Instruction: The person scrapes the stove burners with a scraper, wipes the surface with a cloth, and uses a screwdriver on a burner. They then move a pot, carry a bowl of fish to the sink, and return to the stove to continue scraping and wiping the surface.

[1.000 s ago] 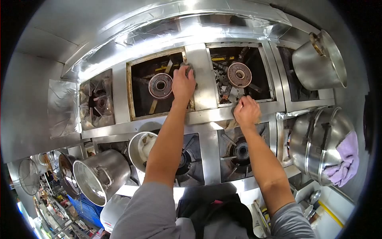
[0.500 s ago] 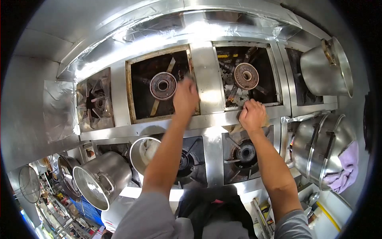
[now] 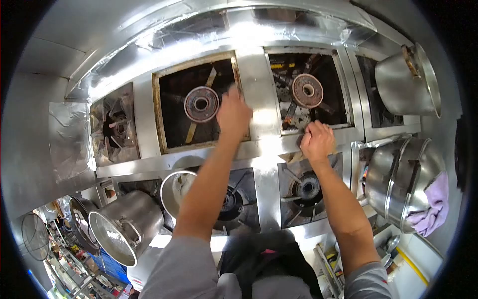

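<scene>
My left hand (image 3: 234, 114) is smeared by motion at the right side of the left back burner well (image 3: 172, 127), beside its round rusty burner (image 3: 201, 103). Its fingers are too blurred to show what they hold, if anything. My right hand (image 3: 317, 142) is closed on the steel edge in front of the right back well, below that well's round burner (image 3: 307, 90). A beige cloth (image 3: 293, 157) sticks out from under this hand. Both wells have no grate over them, and dark grime and debris lie inside.
A white-rimmed pot (image 3: 174, 192) and a tall steel pot (image 3: 127, 222) stand at front left. Front burners (image 3: 307, 188) lie beneath my forearms. At right are a large pot (image 3: 403, 84), stacked steel bowls (image 3: 398, 184) and a purple cloth (image 3: 430, 207). Foil (image 3: 69, 139) covers the left wall.
My left hand has moved slightly within the area right of the left burner, and the greyish thing by its fingers no longer shows. My right hand stays at the edge. The view has shifted slightly.
</scene>
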Tool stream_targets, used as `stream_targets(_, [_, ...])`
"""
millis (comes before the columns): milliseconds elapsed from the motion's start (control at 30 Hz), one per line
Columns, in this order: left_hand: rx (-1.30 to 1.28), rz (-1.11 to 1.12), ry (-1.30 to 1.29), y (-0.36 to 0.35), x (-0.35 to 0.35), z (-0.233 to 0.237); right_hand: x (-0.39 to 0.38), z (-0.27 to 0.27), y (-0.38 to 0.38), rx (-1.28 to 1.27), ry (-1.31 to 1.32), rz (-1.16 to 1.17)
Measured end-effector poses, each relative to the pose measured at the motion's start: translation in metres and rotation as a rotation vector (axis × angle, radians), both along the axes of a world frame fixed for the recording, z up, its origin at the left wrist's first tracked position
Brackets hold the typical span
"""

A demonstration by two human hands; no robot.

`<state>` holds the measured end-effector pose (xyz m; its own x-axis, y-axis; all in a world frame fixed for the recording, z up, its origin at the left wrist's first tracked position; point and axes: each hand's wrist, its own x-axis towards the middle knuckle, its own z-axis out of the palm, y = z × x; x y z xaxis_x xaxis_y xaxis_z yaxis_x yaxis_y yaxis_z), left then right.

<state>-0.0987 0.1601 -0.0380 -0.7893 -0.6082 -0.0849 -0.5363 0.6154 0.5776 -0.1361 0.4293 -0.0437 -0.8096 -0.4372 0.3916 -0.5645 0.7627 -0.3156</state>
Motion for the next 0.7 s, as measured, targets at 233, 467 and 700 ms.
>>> stream_targets(233, [-0.006, -0.051, 0.065, 0.001, 0.008, 0.001, -0.003, -0.006, 0.001, -0.007, 0.003, -0.003])
stream_targets(467, [-0.010, 0.018, 0.023, -0.042, -0.066, 0.009, -0.003, -0.001, 0.000, 0.003, 0.027, 0.024])
stream_targets(700, [-0.011, -0.026, -0.050, 0.006, 0.011, -0.002, -0.004, -0.002, -0.001, -0.007, 0.019, 0.005])
